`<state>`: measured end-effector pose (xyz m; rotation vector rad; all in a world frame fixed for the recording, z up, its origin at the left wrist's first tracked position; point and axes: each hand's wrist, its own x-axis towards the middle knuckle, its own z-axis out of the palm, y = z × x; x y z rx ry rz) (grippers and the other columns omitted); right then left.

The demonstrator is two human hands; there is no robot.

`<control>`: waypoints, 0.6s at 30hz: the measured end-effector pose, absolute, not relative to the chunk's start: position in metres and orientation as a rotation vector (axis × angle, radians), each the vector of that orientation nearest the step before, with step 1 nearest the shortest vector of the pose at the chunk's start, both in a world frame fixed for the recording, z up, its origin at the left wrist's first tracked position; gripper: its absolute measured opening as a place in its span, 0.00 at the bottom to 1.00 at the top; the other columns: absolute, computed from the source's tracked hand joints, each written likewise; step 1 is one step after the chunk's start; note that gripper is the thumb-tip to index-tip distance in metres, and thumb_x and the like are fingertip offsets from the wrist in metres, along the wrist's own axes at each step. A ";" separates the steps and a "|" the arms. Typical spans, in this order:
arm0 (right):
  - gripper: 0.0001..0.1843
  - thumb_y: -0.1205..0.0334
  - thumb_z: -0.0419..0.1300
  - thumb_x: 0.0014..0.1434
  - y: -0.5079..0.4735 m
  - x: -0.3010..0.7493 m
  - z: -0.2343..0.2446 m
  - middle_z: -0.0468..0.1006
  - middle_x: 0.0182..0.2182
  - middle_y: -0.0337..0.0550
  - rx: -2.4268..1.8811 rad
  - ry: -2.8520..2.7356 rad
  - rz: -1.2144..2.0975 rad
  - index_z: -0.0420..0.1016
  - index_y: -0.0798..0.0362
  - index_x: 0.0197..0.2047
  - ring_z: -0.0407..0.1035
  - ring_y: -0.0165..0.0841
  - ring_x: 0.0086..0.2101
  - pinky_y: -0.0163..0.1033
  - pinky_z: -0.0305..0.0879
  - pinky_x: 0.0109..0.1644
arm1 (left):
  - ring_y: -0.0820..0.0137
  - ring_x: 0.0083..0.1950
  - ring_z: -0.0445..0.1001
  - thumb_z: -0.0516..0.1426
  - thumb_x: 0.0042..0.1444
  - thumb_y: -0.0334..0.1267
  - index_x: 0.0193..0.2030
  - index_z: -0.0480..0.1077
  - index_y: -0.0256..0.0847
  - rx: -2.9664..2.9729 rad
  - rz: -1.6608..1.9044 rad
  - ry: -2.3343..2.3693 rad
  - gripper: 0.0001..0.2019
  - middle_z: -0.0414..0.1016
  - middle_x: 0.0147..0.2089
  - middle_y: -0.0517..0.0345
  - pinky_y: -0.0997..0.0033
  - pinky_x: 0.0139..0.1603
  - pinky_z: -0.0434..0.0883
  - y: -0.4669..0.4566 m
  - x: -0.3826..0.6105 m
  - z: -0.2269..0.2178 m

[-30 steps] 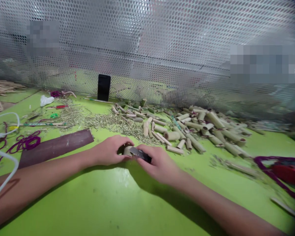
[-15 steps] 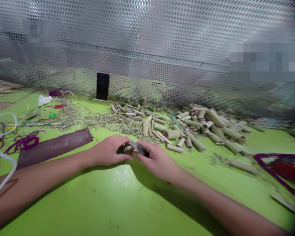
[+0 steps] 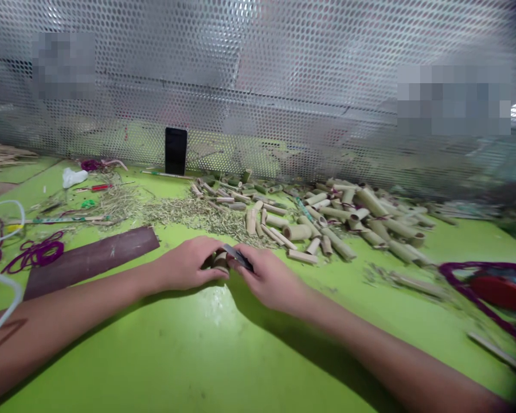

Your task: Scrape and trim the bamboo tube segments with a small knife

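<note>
My left hand (image 3: 195, 264) is closed round a short hollow bamboo piece (image 3: 221, 261), its fingers hiding much of it. In my right hand (image 3: 269, 275) is a dark-handled knife (image 3: 239, 258) with a flat grey blade. That blade lies against the upper edge of the bamboo, between my two hands. Both hands are just above the green table (image 3: 167, 350). Left of my left hand a strip of brown sandpaper (image 3: 94, 259) lies flat.
Cut bamboo tubes (image 3: 339, 215) pile up behind my right hand, with shavings (image 3: 193, 213) beside them. A black phone (image 3: 176, 151) leans on the perforated metal screen (image 3: 258, 69). Purple cord (image 3: 47, 251) and a white cable (image 3: 12, 281) are at left; a red object (image 3: 501, 291) with cord is at right.
My right hand has turned slightly, and the knife blade has shifted a little on the bamboo piece. The whole view has moved slightly, with things sliding left.
</note>
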<state>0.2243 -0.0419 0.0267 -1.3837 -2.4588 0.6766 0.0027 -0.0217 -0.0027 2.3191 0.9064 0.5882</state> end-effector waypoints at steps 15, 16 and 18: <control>0.10 0.61 0.51 0.72 -0.042 0.233 0.031 0.79 0.33 0.44 -1.310 -2.451 0.757 0.71 0.50 0.41 0.70 0.36 0.30 0.41 0.64 0.33 | 0.58 0.48 0.76 0.62 0.66 0.46 0.52 0.72 0.41 2.327 0.580 0.894 0.13 0.80 0.49 0.49 0.58 0.51 0.72 -0.019 0.001 -0.005; 0.11 0.58 0.50 0.73 -0.041 0.235 0.037 0.78 0.31 0.43 -1.304 -2.415 0.762 0.71 0.50 0.40 0.69 0.35 0.29 0.40 0.64 0.32 | 0.58 0.49 0.76 0.61 0.66 0.46 0.53 0.72 0.42 2.317 0.582 0.904 0.13 0.80 0.50 0.50 0.58 0.52 0.72 -0.019 0.001 -0.006; 0.13 0.53 0.50 0.73 -0.038 0.240 0.049 0.75 0.29 0.41 -1.309 -2.320 0.707 0.70 0.49 0.40 0.66 0.34 0.27 0.39 0.61 0.29 | 0.58 0.50 0.76 0.61 0.66 0.46 0.54 0.72 0.43 2.303 0.579 0.929 0.15 0.80 0.52 0.49 0.57 0.52 0.72 -0.019 0.001 -0.006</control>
